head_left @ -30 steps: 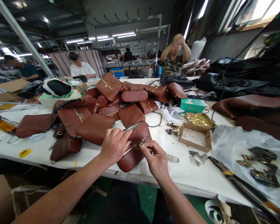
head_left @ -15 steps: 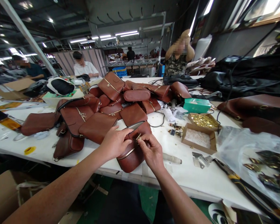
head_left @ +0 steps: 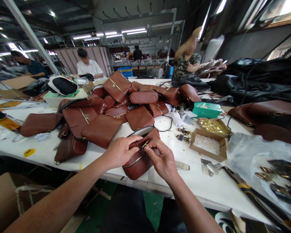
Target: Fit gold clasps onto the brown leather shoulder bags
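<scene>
A brown leather bag (head_left: 137,170) with a gold zipper lies on the worktable in front of me, its pale-lined opening facing away. My left hand (head_left: 121,150) grips the bag's left upper side, fingers over the rim and thumb on the leather. Between the thumb and fingers of my right hand (head_left: 162,159) is a small gold metal clasp (head_left: 145,145), held against the bag's front. The right fingertips partly cover the clasp, so whether it is fastened to the leather cannot be made out.
Several brown bags (head_left: 102,129) are piled behind and to the left. To the right are a carton of gold pieces (head_left: 213,125), a carton of clear pieces (head_left: 206,144), metal plates (head_left: 210,167), pliers (head_left: 244,186) and a plastic bag of hardware (head_left: 244,145). Co-workers sit beyond the table.
My right hand and the clasp have shifted slightly downward and closer to the bag. The bag's opening shows wider. Across the table, a co-worker has lowered one arm.
</scene>
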A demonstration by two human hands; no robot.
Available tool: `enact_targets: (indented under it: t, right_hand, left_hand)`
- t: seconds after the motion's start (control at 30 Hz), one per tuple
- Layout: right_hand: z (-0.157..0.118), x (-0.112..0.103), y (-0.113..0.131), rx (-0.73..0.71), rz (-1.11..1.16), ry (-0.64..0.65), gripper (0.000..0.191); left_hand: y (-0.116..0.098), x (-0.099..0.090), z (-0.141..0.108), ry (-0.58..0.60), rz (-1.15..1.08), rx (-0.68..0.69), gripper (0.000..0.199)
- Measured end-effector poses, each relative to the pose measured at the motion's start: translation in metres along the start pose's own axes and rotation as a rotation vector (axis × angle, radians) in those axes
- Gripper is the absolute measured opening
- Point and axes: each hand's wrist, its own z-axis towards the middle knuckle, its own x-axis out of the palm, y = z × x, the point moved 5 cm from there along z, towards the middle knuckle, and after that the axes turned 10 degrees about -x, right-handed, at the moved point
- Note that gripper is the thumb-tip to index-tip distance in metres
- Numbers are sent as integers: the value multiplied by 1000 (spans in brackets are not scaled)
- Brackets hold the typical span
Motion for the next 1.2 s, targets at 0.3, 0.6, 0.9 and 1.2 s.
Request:
enact_targets:
  t: [0.3,0.6,0.9,1.2]
  right_hand:
    - [-1,-9,8,-20,-67,42,11]
    - [-3,-8,3,87,32,38,15]
    - [-3,-12,6,73,8,61,11]
    - [-11,-2,11,-1,-236,-79,13]
  left_hand:
    - [2,6,-4,54,-87,-19,34]
    - [1,6,-5,-15,-56,-68,13]
    - [-5,8,-6,67,-141,-84,17]
    - [-11,6,-7,83,-56,-34,26]
